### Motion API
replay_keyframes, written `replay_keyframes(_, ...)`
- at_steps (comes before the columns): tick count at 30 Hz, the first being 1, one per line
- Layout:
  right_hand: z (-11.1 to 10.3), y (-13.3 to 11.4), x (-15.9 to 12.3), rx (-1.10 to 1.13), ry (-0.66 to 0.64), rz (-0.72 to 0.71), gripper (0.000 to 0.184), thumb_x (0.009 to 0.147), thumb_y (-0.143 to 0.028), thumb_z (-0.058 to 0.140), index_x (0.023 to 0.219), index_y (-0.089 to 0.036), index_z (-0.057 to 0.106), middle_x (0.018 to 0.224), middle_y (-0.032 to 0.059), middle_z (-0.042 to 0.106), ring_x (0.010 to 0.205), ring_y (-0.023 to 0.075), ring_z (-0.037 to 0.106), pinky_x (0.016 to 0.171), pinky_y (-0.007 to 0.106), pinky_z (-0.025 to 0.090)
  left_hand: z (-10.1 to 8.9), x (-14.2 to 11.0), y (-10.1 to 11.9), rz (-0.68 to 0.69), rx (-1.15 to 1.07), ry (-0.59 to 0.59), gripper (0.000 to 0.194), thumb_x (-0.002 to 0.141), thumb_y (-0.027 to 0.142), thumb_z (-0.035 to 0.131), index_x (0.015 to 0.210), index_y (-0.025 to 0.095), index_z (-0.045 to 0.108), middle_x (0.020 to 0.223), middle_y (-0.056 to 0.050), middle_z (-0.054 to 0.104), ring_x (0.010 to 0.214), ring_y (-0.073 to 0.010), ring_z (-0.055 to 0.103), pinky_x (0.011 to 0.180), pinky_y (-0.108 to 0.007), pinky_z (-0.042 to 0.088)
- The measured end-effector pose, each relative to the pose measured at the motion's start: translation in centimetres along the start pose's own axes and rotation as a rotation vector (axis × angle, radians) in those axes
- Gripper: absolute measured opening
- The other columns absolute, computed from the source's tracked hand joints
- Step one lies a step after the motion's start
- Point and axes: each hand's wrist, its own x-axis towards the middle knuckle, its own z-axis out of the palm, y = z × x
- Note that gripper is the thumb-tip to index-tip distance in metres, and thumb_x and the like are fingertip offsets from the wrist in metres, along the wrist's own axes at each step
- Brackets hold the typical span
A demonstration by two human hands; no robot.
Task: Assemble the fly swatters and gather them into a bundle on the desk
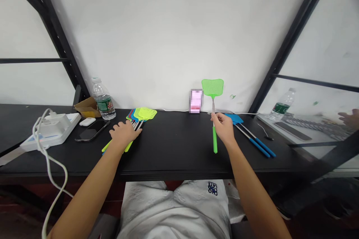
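Note:
My right hand (223, 126) pinches the thin metal shaft of a green fly swatter (212, 87), which is held upright with its mesh head against the white wall behind. Its green handle points down over the desk. My left hand (126, 134) lies over a pile of fly swatters (145, 113) at the left, fingers apart across their shafts. Yellow heads lie on top there, with blue and red ones partly showing beneath. Right of my right hand, blue fly swatters (233, 118) rest on the desk, their long blue handles angled toward me.
On the black desk (174, 149), a water bottle (103, 99), a cardboard box (88, 107), a dark phone (92, 130), a white case (87, 121) and a power strip (52, 130) with cables stand left. A blurred-out screen (195, 101) leans on the wall. A glass panel (316, 93) borders the right.

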Motion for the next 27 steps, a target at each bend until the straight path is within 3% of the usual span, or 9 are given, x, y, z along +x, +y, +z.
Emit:
replay_keyframes(15, 0.4, -0.4, -0.3, 0.114, 0.022, 0.009, 0.036, 0.087, -0.047, 0.056, 0.064, -0.019, 0.053, 0.054, -0.0028, 0.044, 0.050, 0.0115, 0.037, 0.049, 0.027, 0.028, -0.3, -0.6, 0.3, 0.019, 0.024, 0.015, 0.075, 0.080, 0.065, 0.050, 0.128, 0.007, 0.053, 0.129, -0.028, 0.050, 0.117, -0.0424, 0.047, 0.092, -0.053, 0.038)
replay_keyframes(20, 1.5, -1.1, -0.9, 0.347, -0.156, 0.149, 0.035, 0.080, -0.051, 0.065, 0.069, -0.021, 0.050, 0.048, -0.0046, 0.049, 0.039, 0.0096, 0.037, 0.041, 0.025, 0.026, -1.6, -2.1, 1.6, 0.089, 0.010, 0.104, 0.072, 0.081, 0.062, 0.051, 0.126, 0.006, 0.053, 0.127, -0.029, 0.052, 0.115, -0.0446, 0.048, 0.090, -0.054, 0.040)
replay_keyframes(23, 2.4, -1.7, -1.5, 0.434, -0.316, 0.204, 0.035, 0.076, -0.052, 0.069, 0.076, -0.020, 0.054, 0.051, -0.0017, 0.059, 0.036, 0.0096, 0.041, 0.037, 0.023, 0.026, -3.2, -3.9, 3.6, 0.264, -0.178, 0.075, 0.066, 0.082, 0.064, 0.049, 0.118, 0.009, 0.058, 0.122, -0.024, 0.057, 0.115, -0.0406, 0.052, 0.093, -0.050, 0.041)
replay_keyframes(27, 3.5, -2.4, -2.2, 0.504, -0.421, 0.249, 0.038, 0.080, -0.056, 0.064, 0.077, -0.019, 0.055, 0.055, 0.0018, 0.064, 0.035, 0.0095, 0.046, 0.035, 0.021, 0.027, -4.6, -7.6, 7.1, 0.732, -0.730, -0.179, 0.050, 0.087, 0.061, 0.048, 0.112, 0.018, 0.059, 0.112, -0.011, 0.066, 0.101, -0.0228, 0.062, 0.088, -0.032, 0.048)
